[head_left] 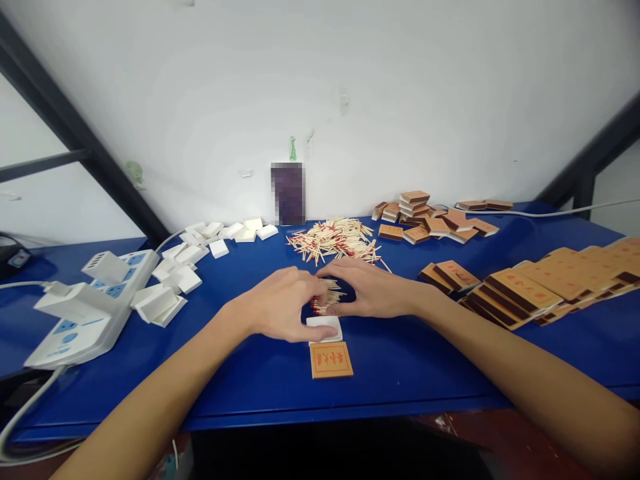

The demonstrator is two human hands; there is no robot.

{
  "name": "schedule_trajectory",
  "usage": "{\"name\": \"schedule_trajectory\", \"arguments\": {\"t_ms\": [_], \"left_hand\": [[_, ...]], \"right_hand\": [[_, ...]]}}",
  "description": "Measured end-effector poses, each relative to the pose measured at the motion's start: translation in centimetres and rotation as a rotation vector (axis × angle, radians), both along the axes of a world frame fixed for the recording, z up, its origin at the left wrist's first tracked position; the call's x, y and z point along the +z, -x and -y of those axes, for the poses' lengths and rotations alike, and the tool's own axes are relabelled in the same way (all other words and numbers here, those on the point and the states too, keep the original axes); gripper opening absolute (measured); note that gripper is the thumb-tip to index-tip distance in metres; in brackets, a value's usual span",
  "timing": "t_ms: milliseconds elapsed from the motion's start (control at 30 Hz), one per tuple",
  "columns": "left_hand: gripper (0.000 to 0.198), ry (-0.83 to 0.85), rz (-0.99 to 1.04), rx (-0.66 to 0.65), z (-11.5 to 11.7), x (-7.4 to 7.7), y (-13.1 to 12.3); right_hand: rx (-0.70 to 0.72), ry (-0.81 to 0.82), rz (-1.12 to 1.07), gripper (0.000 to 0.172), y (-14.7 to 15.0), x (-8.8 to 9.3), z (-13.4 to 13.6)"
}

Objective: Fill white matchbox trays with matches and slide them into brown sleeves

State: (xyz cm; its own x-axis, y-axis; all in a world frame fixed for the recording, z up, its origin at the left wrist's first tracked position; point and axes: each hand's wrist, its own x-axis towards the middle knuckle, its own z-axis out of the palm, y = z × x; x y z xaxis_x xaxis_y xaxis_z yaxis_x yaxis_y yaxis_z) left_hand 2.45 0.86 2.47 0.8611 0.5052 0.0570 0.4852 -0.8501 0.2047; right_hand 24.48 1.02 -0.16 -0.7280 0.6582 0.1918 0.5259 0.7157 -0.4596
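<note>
A small bunch of matches (pixel 327 297) with red heads lies on the table between my two hands. My right hand (pixel 373 288) curves round it, thumb at the near side and fingers at the far side. Against the red-headed end rest the fingers of my left hand (pixel 285 303), whose thumb stretches apart over a white matchbox tray (pixel 320 325). Part of the bunch is covered by my fingers. Just in front of that tray lies an orange matchbox sleeve (pixel 331 361) with red print. Behind my hands spreads a large heap of loose matches (pixel 335 239).
White matchbox trays (pixel 187 253) lie scattered at the left, beside a power strip (pixel 95 313) with plugs and cables. Orange matchboxes (pixel 425 220) are piled at the back right, and rows of more matchboxes (pixel 530 288) lie at the right. The blue table (pixel 240 393) meets a white wall.
</note>
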Motion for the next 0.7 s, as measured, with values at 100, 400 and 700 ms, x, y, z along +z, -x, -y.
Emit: {"name": "schedule_trajectory", "arguments": {"t_ms": [100, 400, 700], "left_hand": [[0.025, 0.005, -0.047, -0.015, 0.4, -0.1, -0.1], [0.010, 0.231, -0.074, -0.005, -1.8, 0.4, 2.2], [0.015, 0.242, -0.009, 0.128, -4.1, 1.2, 4.9]], "right_hand": [[0.004, 0.033, -0.016, 0.042, -0.1, 0.0, -0.1], [-0.007, -0.017, 0.071, 0.056, -0.3, -0.1, 0.3], [-0.074, -0.121, 0.087, 0.048, 0.9, -0.4, 0.8]]}}
